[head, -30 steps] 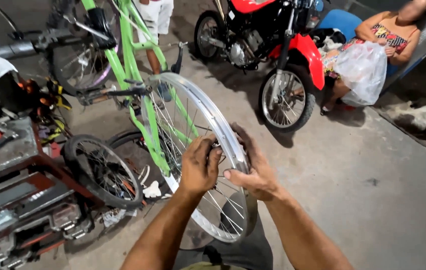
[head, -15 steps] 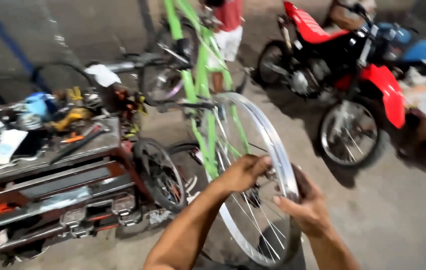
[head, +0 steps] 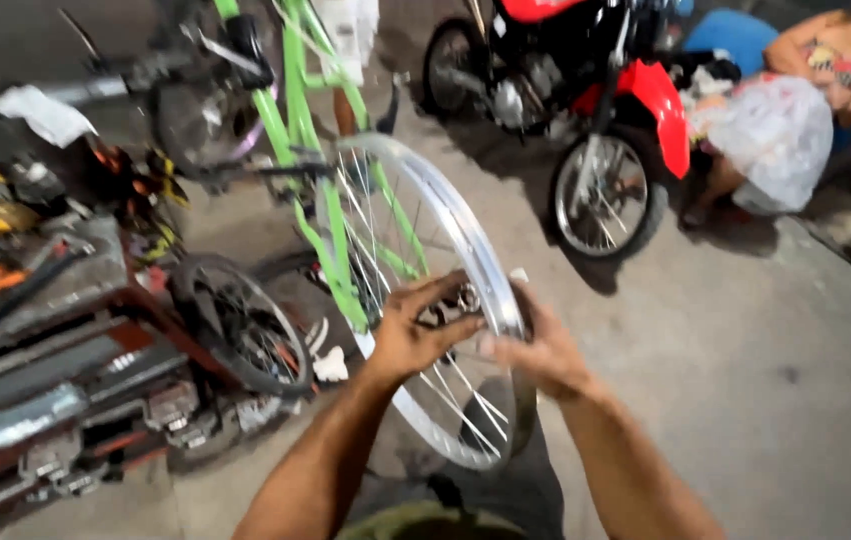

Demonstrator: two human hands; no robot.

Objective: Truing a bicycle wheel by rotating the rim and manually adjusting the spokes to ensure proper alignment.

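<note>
I hold a bare silver spoked bicycle wheel [head: 465, 235] upright in front of me, with no tyre on its rim. My left hand [head: 415, 330] is closed over the hub from the left side. My right hand [head: 535, 350] grips the hub and rim from the right. Both forearms reach up from the bottom of the view. Behind the wheel stands a green bicycle frame [head: 310, 150].
A red tool cart [head: 55, 340] with tools on top stands at the left, a small black wheel [head: 240, 325] leaning on it. A red motorcycle [head: 595, 110] is parked behind. A seated person [head: 835, 60] with a white plastic bag [head: 770, 140] is at the upper right. Concrete floor lies to the right.
The view swung left and then back to the right. My hands stayed on the hub of the silver wheel, which shifted a little with them.
</note>
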